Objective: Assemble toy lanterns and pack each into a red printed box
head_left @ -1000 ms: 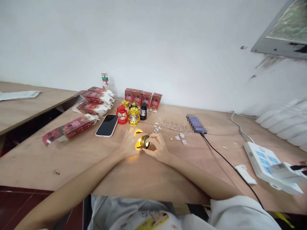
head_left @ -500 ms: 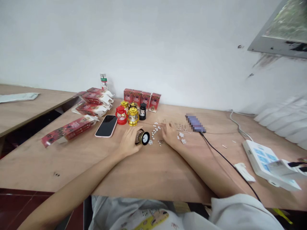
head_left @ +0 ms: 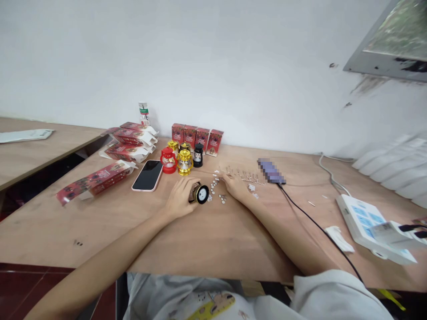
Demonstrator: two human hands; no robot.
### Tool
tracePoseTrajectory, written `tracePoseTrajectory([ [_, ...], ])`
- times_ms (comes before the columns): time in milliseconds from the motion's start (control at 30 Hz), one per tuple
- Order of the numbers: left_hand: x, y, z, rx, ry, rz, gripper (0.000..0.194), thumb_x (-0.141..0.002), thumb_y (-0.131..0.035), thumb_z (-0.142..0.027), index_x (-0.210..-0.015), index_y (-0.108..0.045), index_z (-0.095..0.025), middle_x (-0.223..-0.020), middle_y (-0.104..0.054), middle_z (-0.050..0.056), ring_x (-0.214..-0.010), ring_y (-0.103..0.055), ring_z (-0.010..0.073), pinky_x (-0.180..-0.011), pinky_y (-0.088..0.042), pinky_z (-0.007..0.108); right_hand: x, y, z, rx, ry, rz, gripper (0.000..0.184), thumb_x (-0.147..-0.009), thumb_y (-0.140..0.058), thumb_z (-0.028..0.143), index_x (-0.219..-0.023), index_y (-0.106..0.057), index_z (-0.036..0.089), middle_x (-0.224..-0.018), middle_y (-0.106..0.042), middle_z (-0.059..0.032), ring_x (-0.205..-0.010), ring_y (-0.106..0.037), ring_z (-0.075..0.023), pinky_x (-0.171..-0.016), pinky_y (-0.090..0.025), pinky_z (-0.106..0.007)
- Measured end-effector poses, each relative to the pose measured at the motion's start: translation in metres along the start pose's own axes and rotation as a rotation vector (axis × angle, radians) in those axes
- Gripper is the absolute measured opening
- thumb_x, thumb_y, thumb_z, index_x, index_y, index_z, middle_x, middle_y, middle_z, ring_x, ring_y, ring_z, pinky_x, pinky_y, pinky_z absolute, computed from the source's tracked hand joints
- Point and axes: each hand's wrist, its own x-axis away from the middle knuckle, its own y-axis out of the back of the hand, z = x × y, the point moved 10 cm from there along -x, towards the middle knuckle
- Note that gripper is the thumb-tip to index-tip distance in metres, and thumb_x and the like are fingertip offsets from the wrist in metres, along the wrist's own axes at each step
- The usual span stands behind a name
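My left hand is wrapped round a small bronze-and-black lantern, which lies tipped with its open round underside facing me. My right hand rests on the table just right of it, fingers pressed together at the small white plastic pieces; whatever they pinch is too small to make out. Between the hands lie several button cells, with a few more nearer me. White clip-like parts and a row of thin wire-like pieces lie beyond and right of my right hand.
Red, gold and black lanterns stand behind, before red boxes at the wall. Opened cartons and a phone lie left. Right are another phone, its black cable and a white power strip.
My right hand's fingers have shifted left and drawn together by the small white pieces, uncovering more button cells. My left hand keeps the lantern in nearly the same place.
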Motion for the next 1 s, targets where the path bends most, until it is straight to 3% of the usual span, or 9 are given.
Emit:
tracePoseTrajectory([
  [333, 0.0, 0.003, -0.006, 0.011, -0.041, -0.007, 0.051, -0.066, -0.06, -0.015, -0.115, -0.044, -0.018, -0.113, -0.057, 0.011, -0.106, -0.053, 0.0266, -0.088, -0.044, 0.04, 0.001, -0.003, -0.014, -0.105, -0.073, -0.053, 0.03, -0.084, -0.04, 0.01, -0.107, -0.059, 0.016, -0.09, -0.067, -0.0112, -0.088, -0.06, -0.0248, -0.077, -0.048, -0.035],
  [500, -0.001, 0.004, -0.006, 0.02, -0.036, -0.019, 0.049, -0.068, -0.06, -0.016, -0.114, -0.044, -0.018, -0.113, -0.057, 0.01, -0.106, -0.054, 0.0262, -0.088, -0.045, 0.04, 0.005, 0.011, -0.028, -0.328, -0.165, -0.213, 0.027, -0.077, -0.046, 0.012, -0.098, -0.062, 0.017, -0.086, -0.066, -0.0083, -0.076, -0.061, -0.0221, -0.072, -0.051, -0.036],
  [600, -0.001, 0.005, -0.004, 0.045, -0.021, -0.036, 0.048, -0.068, -0.06, -0.017, -0.114, -0.045, -0.018, -0.112, -0.057, 0.01, -0.105, -0.054, 0.0258, -0.088, -0.045, 0.039, 0.01, 0.022, -0.026, -0.444, -0.189, -0.301, 0.023, -0.08, -0.045, 0.016, -0.095, -0.063, 0.017, -0.087, -0.065, -0.008, -0.075, -0.063, -0.0199, -0.074, -0.053, -0.036],
  [700, -0.001, 0.006, 0.0, 0.069, 0.009, -0.055, 0.048, -0.068, -0.061, -0.017, -0.113, -0.045, -0.019, -0.111, -0.058, 0.01, -0.105, -0.055, 0.0256, -0.088, -0.046, 0.039, 0.019, 0.031, -0.017, -0.691, -0.215, -0.401, 0.019, -0.085, -0.047, 0.025, -0.092, -0.064, 0.02, -0.088, -0.067, -0.0056, -0.076, -0.065, -0.0174, -0.075, -0.054, -0.034],
  [800, -0.001, 0.006, 0.002, 0.085, 0.028, -0.058, 0.048, -0.066, -0.061, -0.016, -0.112, -0.046, -0.02, -0.111, -0.059, 0.008, -0.105, -0.055, 0.0252, -0.089, -0.046, 0.039, 0.026, 0.037, 0.003, -0.922, -0.22, -0.421, 0.015, -0.083, -0.054, 0.032, -0.084, -0.064, 0.021, -0.086, -0.069, -0.0031, -0.081, -0.066, -0.0174, -0.079, -0.054, -0.034],
  [933, -0.001, 0.005, 0.002, 0.108, 0.029, -0.064, 0.047, -0.066, -0.061, -0.015, -0.111, -0.047, -0.02, -0.11, -0.059, 0.008, -0.105, -0.055, 0.0249, -0.089, -0.045, 0.039, 0.033, 0.058, 0.035, -1.1, -0.187, -0.438, 0.013, -0.08, -0.062, 0.033, -0.076, -0.064, 0.021, -0.08, -0.071, -0.0013, -0.079, -0.068, -0.0171, -0.078, -0.055, -0.033],
  [1000, -0.001, 0.005, 0.002, 0.117, 0.025, -0.067, 0.046, -0.068, -0.061, -0.017, -0.111, -0.047, -0.02, -0.11, -0.058, 0.008, -0.105, -0.055, 0.0247, -0.089, -0.045, 0.039, 0.034, 0.076, 0.053, -1.107, -0.09, -0.464, 0.01, -0.081, -0.062, 0.03, -0.075, -0.063, 0.021, -0.08, -0.072, -0.0019, -0.08, -0.068, -0.0171, -0.078, -0.055, -0.033],
])
